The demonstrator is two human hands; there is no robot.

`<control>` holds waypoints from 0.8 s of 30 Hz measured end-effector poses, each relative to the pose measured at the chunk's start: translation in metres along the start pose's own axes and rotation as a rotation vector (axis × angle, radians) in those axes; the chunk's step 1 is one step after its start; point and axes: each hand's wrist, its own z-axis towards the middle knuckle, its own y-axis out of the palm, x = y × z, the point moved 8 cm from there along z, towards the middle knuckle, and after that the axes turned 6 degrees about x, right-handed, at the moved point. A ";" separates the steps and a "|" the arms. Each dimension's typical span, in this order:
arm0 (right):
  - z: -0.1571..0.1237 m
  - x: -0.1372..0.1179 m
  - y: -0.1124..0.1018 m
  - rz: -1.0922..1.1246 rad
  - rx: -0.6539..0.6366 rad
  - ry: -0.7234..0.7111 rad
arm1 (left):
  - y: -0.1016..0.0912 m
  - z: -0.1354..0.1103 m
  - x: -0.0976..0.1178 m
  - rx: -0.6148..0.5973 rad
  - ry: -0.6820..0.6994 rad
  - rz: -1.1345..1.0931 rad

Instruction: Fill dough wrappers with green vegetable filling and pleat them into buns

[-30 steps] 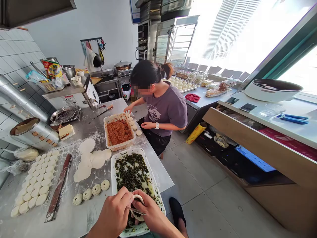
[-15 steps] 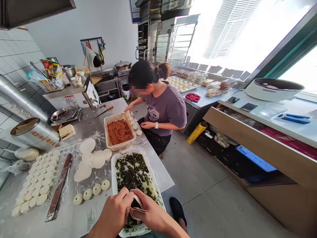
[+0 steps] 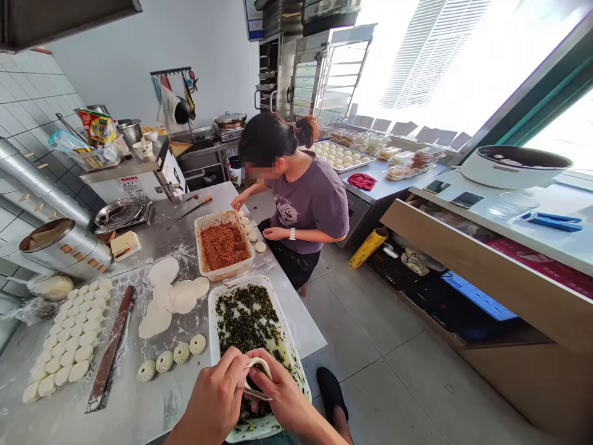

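Over the near end of a white tray (image 3: 214, 321) of chopped dark green filling (image 3: 248, 315), my two hands meet around a filled bun (image 3: 265, 364). Its pale dough rim forms an open ring with dark filling inside. My left hand (image 3: 217, 389) pinches the rim from the left. My right hand (image 3: 285, 392) curls round the other side, thumb over the opening. A thin flat metal strip (image 3: 257, 394) shows at the lower edge, against my right hand; the rest of it is hidden. Several pleated buns (image 3: 164, 363) sit in a row left of the tray.
Flat dough wrappers (image 3: 171, 300) overlap on the steel table, with a dark wooden stick (image 3: 111, 349) and rows of dough pieces (image 3: 69, 334) further left. Beyond my tray is a tub (image 3: 201, 259) of reddish filling. A co-worker (image 3: 308, 198) sits across the corner.
My right thumb and fingers have shifted on the bun, and its dough rim now shows as a rounder ring. The co-worker's far hand has moved slightly by the small dough pieces.
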 end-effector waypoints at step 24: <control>-0.004 -0.009 -0.006 -0.255 -0.091 0.053 | 0.009 -0.004 -0.005 -0.134 0.009 0.076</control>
